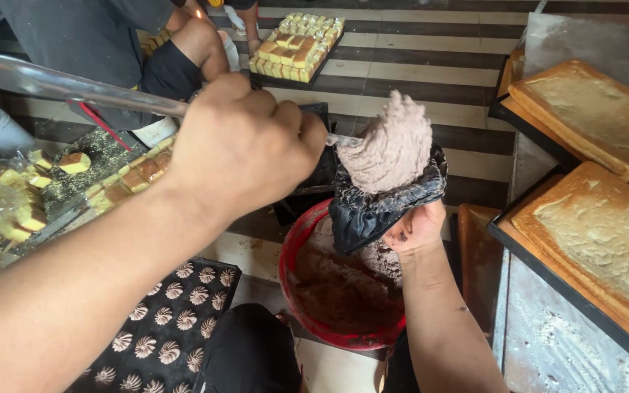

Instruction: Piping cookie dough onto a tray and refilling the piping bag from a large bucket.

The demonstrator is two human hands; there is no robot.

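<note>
Red bowl [307, 320] of brown cream sits below. Right hand [415, 229], grip closed on the black piping bag [373, 207], cream mound [391, 145] heaped high; left hand [245, 149] clenches the long knife [52, 86]. Mound could topple past the bowl if the bag tilts.

Bare forearms, no sleeves, no gloves

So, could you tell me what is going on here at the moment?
The person's left hand holds a long metal spatula, its tip buried in a mound of brownish cream. The right hand grips a black piping bag folded open around that cream, above a red plastic bowl holding more of it. A black tray of piped cream swirls lies below left, and baked sponge sheets sit on the right. Another person crouches beyond, beside a tray of small yellow cake squares.
</note>
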